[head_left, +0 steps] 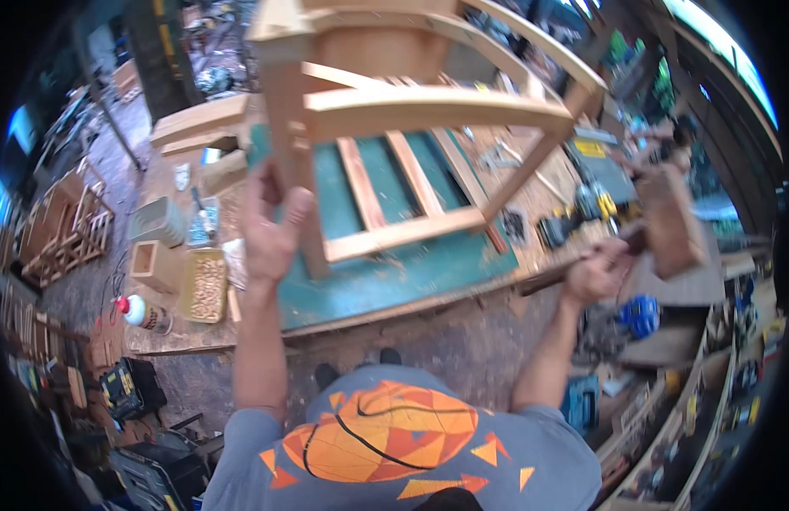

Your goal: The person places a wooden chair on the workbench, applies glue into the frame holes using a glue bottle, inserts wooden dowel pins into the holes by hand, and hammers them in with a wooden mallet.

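A pale wooden chair frame (437, 109) stands tilted over the green mat (369, 294) on the workbench, with rails, legs and a curved upper piece. My left hand (271, 230) grips its near left leg, thumb on the near side; the other fingers are partly hidden behind the wood. Off to the right, my right hand (597, 271) is closed around the handle of a wooden mallet. The mallet's blocky brown head (669, 223) is raised beyond the bench's right side, apart from the frame.
On the bench's left are a tray of small wooden pegs (205, 285), a wooden box (153, 266), a clear plastic tub (158, 223) and a red-capped white bottle (139, 312). Yellow-black drills (582, 213) lie at the right. Another person (667, 140) is at the far right.
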The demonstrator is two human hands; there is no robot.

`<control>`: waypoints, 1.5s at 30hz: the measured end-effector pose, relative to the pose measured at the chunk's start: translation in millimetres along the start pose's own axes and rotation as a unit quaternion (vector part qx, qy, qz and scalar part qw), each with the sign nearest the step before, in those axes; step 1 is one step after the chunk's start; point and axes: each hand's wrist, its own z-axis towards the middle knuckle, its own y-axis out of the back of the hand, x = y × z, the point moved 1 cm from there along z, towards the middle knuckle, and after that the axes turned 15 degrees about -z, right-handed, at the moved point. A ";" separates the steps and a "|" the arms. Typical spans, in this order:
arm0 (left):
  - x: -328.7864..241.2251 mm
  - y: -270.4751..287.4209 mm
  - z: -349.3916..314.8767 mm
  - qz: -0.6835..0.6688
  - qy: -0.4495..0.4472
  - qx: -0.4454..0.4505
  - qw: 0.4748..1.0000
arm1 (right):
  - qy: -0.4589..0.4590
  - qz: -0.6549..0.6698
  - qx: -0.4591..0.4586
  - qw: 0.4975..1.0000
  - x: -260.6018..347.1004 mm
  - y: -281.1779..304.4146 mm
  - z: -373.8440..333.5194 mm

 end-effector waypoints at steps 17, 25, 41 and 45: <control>31.6 -54.5 7.5 0.299 -0.161 -0.202 0.918 | 0.068 -0.484 0.456 0.744 -279.3 -125.3 -25.5; 82.2 -50.5 -38.5 0.337 -0.135 -0.274 0.891 | -0.293 0.410 0.525 0.686 -172.5 -185.5 -25.3; 94.8 119.6 76.5 0.372 -0.057 -0.373 0.848 | 0.064 0.085 0.576 0.810 21.7 -29.2 -126.6; 136.7 170.8 119.3 0.282 -0.067 -0.290 0.912 | 0.112 0.105 0.553 0.819 49.5 -12.7 -171.8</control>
